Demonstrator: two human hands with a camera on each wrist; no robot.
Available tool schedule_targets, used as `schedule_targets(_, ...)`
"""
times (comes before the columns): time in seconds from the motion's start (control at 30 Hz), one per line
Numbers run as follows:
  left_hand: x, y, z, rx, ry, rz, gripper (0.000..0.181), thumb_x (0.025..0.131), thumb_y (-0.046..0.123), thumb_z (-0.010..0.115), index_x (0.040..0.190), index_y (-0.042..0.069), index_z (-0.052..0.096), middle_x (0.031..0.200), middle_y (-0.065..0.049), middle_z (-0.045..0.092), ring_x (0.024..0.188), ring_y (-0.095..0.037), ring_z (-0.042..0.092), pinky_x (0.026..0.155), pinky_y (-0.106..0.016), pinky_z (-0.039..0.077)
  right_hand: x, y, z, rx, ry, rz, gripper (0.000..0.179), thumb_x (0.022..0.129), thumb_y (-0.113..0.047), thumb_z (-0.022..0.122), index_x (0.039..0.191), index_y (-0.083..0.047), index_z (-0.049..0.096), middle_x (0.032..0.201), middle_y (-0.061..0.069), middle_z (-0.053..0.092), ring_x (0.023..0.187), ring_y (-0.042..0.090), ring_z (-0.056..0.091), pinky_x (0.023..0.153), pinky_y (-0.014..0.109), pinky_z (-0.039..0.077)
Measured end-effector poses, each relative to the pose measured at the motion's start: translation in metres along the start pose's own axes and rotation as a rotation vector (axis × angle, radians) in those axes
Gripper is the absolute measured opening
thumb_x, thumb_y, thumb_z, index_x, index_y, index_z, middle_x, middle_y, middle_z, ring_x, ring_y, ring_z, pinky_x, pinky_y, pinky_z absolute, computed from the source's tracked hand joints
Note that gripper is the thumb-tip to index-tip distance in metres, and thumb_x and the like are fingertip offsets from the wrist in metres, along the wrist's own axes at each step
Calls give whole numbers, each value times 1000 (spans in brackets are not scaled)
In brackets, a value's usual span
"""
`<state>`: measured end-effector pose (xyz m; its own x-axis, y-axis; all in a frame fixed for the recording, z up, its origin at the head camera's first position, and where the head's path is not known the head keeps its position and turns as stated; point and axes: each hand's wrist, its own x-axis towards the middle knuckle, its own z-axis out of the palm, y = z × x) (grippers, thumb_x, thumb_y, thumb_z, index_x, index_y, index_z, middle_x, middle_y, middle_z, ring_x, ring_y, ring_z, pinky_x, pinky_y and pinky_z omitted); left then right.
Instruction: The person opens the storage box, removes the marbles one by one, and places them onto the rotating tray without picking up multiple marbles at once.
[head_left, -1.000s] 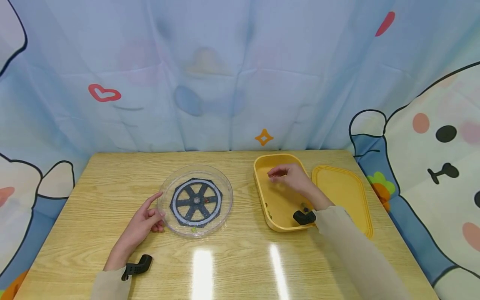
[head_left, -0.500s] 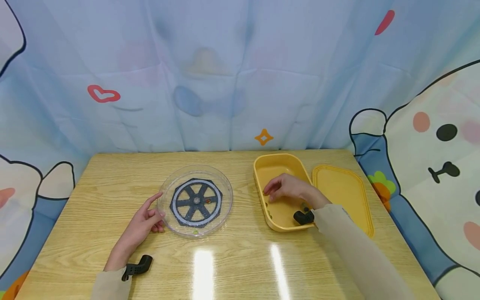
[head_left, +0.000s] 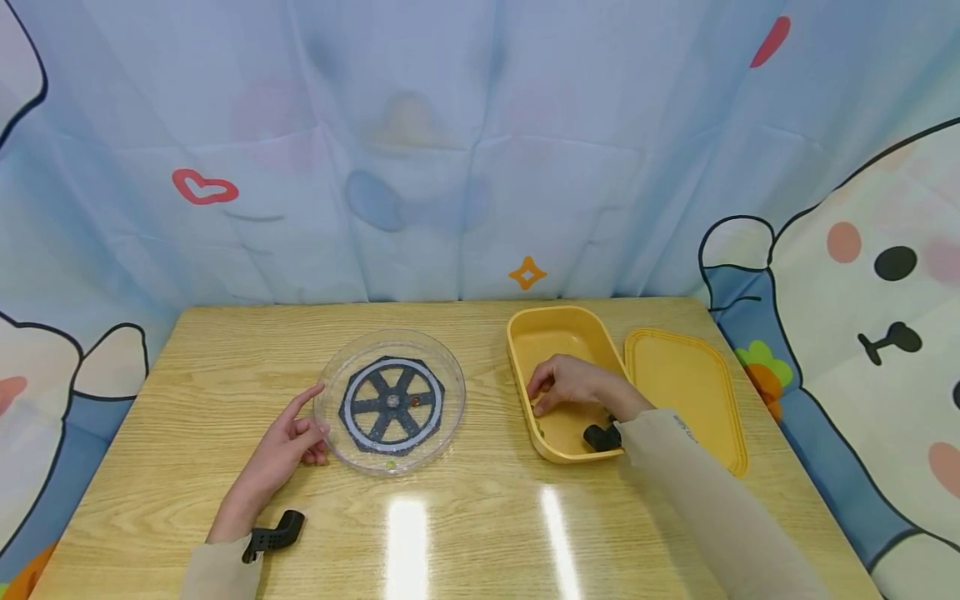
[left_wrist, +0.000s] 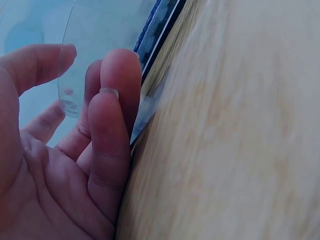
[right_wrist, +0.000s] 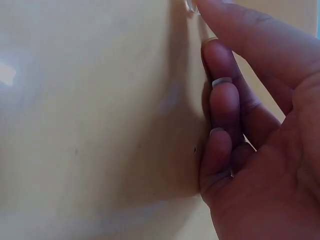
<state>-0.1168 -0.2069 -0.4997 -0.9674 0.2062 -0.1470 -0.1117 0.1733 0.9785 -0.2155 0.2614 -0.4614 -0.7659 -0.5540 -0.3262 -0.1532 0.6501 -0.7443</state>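
Yellow box (head_left: 564, 335) on the table (head_left: 480, 533), head view: my right grip (head_left: 573, 386) is inside; my left grip (head_left: 282, 446), relaxed, touches the clear dish (head_left: 456, 393). Left wrist: fingers loosely bent. Right wrist: I can't tell whether a shiny bit (right_wrist: 192, 6) is pinched.

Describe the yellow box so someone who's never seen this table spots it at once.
Start with the wooden table and go right of the clear round dish. The yellow box stands between that dish and the flat yellow lid. Unlike the lid, it is deep, with raised walls all round.
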Motion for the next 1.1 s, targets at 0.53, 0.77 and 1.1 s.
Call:
schedule_targets(0.53, 0, 1, 0, -3, 0, -3, 66, 99, 4, 56, 157, 12, 26, 77, -12, 61, 63, -19, 64, 60, -29, 52, 0, 0, 0, -8, -2, -35, 12, 78, -10, 85, 87, -7, 78, 85, -1, 68, 76, 15, 57, 69, 27, 46)
schedule_targets(0.77, -1, 2, 0, 2, 1, -8, 65, 100, 6, 57, 157, 12, 26, 78, -11, 61, 64, -19, 64, 61, -29, 52, -1, 1, -3, 1, -12, -50, 11, 82, -10, 81, 91, -5, 76, 83, -1, 69, 75, 14, 58, 69, 26, 47)
schedule_targets(1.1, -1, 2, 1, -3, 8, -11, 65, 100, 6, 56, 157, 12, 26, 78, -12, 61, 64, -20, 64, 60, -29, 51, -4, -4, -12, 95, 31, -47, 14, 86, -10, 78, 97, -1, 74, 89, 6, 72, 81, 17, 64, 74, 28, 50)
